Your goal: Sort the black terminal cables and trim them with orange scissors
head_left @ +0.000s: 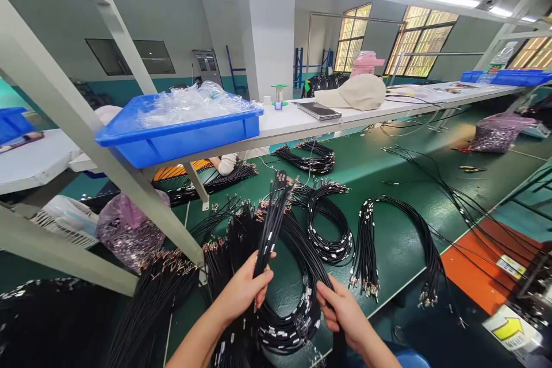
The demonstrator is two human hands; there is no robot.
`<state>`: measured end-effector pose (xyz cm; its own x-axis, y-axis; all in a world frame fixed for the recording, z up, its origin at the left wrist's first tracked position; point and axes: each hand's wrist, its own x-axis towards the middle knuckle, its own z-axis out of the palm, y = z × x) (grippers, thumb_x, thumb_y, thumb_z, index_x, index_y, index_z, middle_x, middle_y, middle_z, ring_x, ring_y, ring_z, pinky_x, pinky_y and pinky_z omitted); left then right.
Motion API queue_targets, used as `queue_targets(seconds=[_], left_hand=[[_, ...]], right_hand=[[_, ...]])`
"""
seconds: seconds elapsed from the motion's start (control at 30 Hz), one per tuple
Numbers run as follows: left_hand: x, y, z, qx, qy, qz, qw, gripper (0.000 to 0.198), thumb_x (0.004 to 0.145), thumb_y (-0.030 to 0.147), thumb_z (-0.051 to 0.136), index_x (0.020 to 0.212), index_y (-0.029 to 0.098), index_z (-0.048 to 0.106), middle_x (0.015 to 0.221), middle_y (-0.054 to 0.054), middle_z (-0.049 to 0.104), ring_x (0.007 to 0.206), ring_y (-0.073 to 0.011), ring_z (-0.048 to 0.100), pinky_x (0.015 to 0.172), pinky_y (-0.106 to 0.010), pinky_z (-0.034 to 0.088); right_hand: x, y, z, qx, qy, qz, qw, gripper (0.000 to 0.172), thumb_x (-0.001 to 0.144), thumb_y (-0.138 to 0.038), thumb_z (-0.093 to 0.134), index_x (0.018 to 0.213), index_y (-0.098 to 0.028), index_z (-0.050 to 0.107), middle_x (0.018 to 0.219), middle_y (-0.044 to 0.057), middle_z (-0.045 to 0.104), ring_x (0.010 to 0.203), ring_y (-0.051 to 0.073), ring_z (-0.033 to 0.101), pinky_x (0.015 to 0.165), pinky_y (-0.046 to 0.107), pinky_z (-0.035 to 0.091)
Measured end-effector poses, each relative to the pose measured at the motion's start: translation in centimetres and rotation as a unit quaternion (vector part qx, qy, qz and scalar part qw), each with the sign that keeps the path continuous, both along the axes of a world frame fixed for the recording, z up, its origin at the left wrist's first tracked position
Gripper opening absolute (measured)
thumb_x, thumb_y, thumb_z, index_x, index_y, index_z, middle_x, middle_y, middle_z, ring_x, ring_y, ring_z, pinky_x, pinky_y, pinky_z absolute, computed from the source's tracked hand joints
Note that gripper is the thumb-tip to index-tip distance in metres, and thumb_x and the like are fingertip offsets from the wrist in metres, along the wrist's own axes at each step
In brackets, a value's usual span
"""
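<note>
My left hand [244, 293] is closed around a bundle of thin black cables [269, 224] that rises up and away over the green table [388, 172]. My right hand [342, 310] pinches the looped part of the same black cable bundle [297, 310] near the table's front edge. The cable ends carry small metal connectors and white labels. More coiled bundles lie just beyond: one coil [330, 224] in the middle and a long loop [405, 236] to the right.
A blue bin of clear plastic bags [181, 126] sits on the white shelf [302, 118] overhead, with a beige cap [360, 92] and a phone [319, 110]. White frame struts [99, 155] cross at left. Purple bags [127, 233] and cable heaps [150, 299] fill the left.
</note>
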<state>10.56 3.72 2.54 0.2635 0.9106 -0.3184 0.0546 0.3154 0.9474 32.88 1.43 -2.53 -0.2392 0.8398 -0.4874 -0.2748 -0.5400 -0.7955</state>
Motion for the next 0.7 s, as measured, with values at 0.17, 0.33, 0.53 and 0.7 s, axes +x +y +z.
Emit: queue_targets(seconds=[0.17,0.33,0.53,0.7], left_hand=[[5.1,3.0,0.1,-0.005,-0.007,-0.047,0.999,0.028,0.077,0.034,0.052,0.098,0.02,0.039,0.041,0.011,0.039,0.032,-0.0067,0.034,0.034,-0.017,0.033],[8.8,6.2,-0.7,-0.012,-0.061,-0.066,0.996,0.031,0.074,0.034,0.058,0.098,0.021,0.042,0.049,0.01,0.043,0.032,-0.0053,0.038,0.034,-0.016,0.034],[12.9,13.9,-2.0,-0.001,-0.049,-0.074,0.996,0.023,0.072,0.028,0.06,0.087,0.02,0.045,0.057,0.006,0.052,0.034,-0.0051,0.043,0.032,-0.014,0.031],[16.2,21.0,-3.5,-0.035,-0.034,-0.102,0.994,0.022,0.071,0.023,0.06,0.088,0.019,0.047,0.051,0.006,0.05,0.034,-0.0067,0.045,0.034,-0.015,0.034]], right_hand=[[4.6,-0.1,-0.3,0.021,0.01,-0.069,0.997,0.04,0.067,-0.051,0.065,0.073,-0.019,0.041,0.054,-0.01,0.039,0.034,0.0,0.02,0.031,0.014,0.012],[7.9,-0.5,-0.9,0.02,-0.014,-0.178,0.984,0.044,0.063,-0.053,0.068,0.074,-0.019,0.041,0.055,-0.009,0.04,0.036,0.001,0.023,0.031,0.013,0.015],[10.7,0.9,-2.6,0.028,0.016,-0.341,0.94,0.043,0.065,-0.05,0.069,0.073,-0.02,0.039,0.058,-0.009,0.037,0.038,0.001,0.023,0.033,0.013,0.018],[13.9,6.6,-1.8,0.079,0.046,-0.292,0.952,0.034,0.071,-0.045,0.065,0.086,-0.021,0.045,0.062,-0.008,0.037,0.041,0.001,0.026,0.035,0.014,0.018]])
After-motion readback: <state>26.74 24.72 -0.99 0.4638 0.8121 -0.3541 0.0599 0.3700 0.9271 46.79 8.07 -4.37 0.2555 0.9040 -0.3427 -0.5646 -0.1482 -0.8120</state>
